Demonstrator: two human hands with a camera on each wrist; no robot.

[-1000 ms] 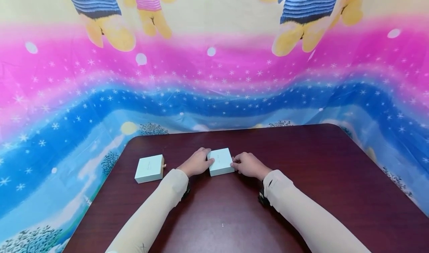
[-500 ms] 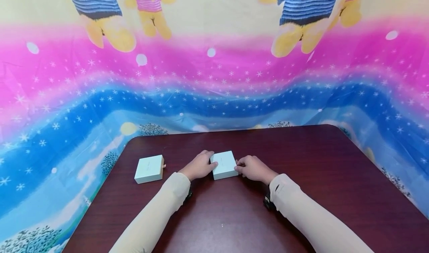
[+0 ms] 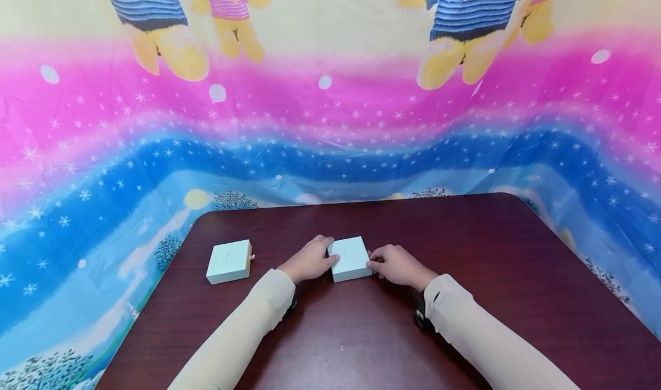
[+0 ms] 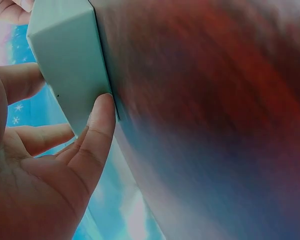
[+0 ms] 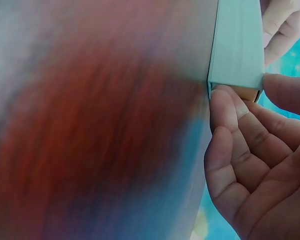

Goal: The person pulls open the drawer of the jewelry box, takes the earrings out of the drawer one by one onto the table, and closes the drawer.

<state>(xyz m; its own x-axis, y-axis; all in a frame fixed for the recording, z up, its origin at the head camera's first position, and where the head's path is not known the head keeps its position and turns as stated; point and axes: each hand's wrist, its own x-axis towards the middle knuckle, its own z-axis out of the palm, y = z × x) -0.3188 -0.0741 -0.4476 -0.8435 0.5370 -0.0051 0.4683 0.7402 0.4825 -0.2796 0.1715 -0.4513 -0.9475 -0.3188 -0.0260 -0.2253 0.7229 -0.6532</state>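
A pale mint drawer box point(image 3: 350, 259) lies flat on the dark table between both hands. From its left side my left hand point(image 3: 308, 259) grips it, thumb on the top; in the left wrist view, its fingertips point(image 4: 106, 102) touch the box's side wall point(image 4: 70, 50). My right hand point(image 3: 397, 265) is at the opposite end, thumb at the top edge. In the right wrist view, its curled fingers point(image 5: 222, 107) meet the box's end face, where a tan inner part point(image 5: 245, 93) shows. What those fingers grasp there is partly hidden.
A second matching box point(image 3: 229, 262) with a small ribbon tab point(image 3: 252, 257) stands to the left on the reddish-brown table point(image 3: 341, 332). A printed cloth point(image 3: 330, 120) hangs behind the table and round both sides.
Both hands and the box between them have moved slightly right and nearer to me. The second box has stayed in place.
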